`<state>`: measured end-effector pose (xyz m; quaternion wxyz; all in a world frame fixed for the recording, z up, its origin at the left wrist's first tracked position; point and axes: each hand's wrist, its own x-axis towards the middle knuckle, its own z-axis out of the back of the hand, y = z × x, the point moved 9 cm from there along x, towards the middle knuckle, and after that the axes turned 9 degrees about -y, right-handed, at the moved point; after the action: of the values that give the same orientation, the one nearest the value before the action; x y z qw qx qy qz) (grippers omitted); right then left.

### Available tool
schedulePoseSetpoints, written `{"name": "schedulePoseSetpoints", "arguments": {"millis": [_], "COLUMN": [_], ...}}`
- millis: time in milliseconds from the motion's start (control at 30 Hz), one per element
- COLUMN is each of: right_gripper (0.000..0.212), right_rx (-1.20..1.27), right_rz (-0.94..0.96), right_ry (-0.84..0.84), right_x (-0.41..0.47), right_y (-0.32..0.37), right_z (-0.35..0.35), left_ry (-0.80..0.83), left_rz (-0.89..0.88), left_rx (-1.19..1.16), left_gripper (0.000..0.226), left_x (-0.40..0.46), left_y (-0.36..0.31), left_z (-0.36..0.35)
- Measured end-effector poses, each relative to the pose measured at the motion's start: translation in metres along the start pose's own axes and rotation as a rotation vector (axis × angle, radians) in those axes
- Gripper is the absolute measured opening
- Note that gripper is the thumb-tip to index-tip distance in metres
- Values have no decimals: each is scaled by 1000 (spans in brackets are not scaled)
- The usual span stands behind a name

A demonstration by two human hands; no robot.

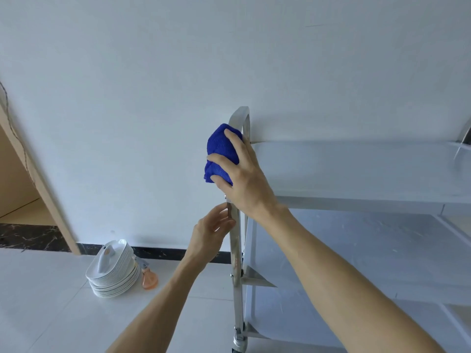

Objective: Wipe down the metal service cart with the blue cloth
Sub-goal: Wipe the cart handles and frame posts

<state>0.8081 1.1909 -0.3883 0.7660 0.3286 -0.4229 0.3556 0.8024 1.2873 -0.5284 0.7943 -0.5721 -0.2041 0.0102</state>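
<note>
Bunched blue terry cloth (219, 151) is gripped by the right hand (240, 174) and pressed against the upright post at the left end of the shiny metal three-shelf service cart (356, 171), near its top. Lower on that post, a small tab is pinched by the left hand (210, 231).

Your service cart (356, 174) fills the 3 o'clock side, its upright post (235, 240) at centre. Your right hand (242, 174) presses the cloth (219, 151) against the post, near its top at 12 o'clock; your left hand (211, 231) grips the post just below. At 8 o'clock, a stack of plates (112, 273) sits on the floor (51, 314), against the wall (153, 98), with a small bottle (149, 277) touching its right side.
</note>
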Motion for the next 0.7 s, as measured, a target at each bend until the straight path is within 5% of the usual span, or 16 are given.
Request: {"name": "schedulePoseSetpoints", "arguments": {"millis": [233, 433, 700], "right_gripper": [28, 27, 38], "right_rx": [177, 319, 511], "right_rz": [-130, -221, -477], "right_ry": [-60, -365, -444], "right_x": [-15, -91, -166], "right_y": [-5, -18, -31], "right_z": [31, 69, 2], "left_ry": [77, 17, -54], "left_rz": [14, -60, -126], "left_rx": [73, -141, 7], "left_gripper": [34, 30, 21], "left_x": [4, 29, 42], "left_y": [-13, -70, -93], "left_z": [1, 30, 26]}}
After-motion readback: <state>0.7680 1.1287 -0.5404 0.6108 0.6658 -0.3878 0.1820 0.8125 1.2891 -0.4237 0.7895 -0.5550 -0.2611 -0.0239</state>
